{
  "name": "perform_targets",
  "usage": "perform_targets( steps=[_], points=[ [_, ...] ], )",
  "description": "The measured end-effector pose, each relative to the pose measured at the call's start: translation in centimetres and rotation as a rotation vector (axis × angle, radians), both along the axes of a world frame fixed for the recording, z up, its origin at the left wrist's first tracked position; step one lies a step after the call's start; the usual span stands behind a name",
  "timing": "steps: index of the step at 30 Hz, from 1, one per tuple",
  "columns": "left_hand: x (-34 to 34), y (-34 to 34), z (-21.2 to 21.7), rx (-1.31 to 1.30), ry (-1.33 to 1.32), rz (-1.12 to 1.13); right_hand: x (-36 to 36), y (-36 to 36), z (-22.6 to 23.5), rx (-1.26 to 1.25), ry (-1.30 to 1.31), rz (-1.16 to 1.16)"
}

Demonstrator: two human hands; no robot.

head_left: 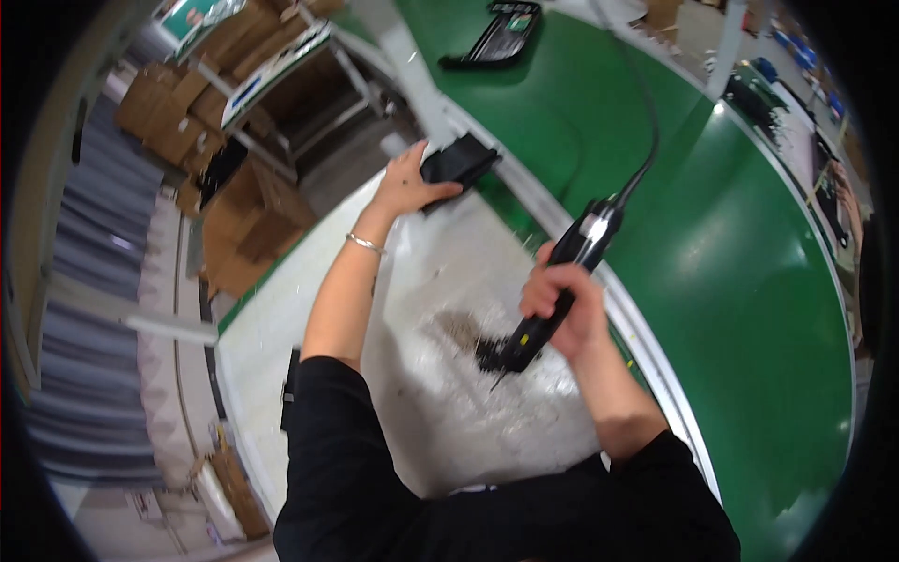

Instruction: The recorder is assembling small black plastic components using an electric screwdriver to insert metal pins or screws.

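My right hand is wrapped round a black electric screwdriver with a cord at its upper end. The tool slants down to the left, its thin bit close to a small heap of dark screws on the white tabletop. Farther off, my left hand grips the near left side of a black boxy part, thumb along its front edge and fingers at its far side. That part lies at the far corner of the white surface. What the fingers cover of it is hidden.
Beyond a metal rail runs a green work surface. A black plastic housing lies on its far end. The tool's cord hangs from above. Cardboard boxes are stacked at the left, by a shelf table.
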State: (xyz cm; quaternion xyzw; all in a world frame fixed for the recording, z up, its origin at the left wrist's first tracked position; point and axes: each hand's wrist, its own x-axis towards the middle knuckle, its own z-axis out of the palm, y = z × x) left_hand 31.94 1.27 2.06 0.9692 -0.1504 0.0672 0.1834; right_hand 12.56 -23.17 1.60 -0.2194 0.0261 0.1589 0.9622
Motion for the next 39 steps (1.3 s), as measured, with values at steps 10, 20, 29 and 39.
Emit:
perform_targets(
  steps=[10,20,29,39],
  points=[
    [-1.3,-0.8,0.9,-0.178,-0.084,0.1,-1.7,-0.7,-0.1,0.036,-0.013,0.037],
    [-30.1,2.2,3.7,-0.259,0.059,-0.076,-0.1,-2.8,2.4,0.119,-0.28,-0.139],
    [-40.2,-0.9,1.4,-0.262,0.257,-0.24,-5.2,1.6,3.0,-0.231,-0.477,-0.173],
    [-35.4,-0.1,-0.6,-0.415,0.073,-0.26,-7.1,2.3,2.1,-0.482,-0.485,-0.36]
  ],
)
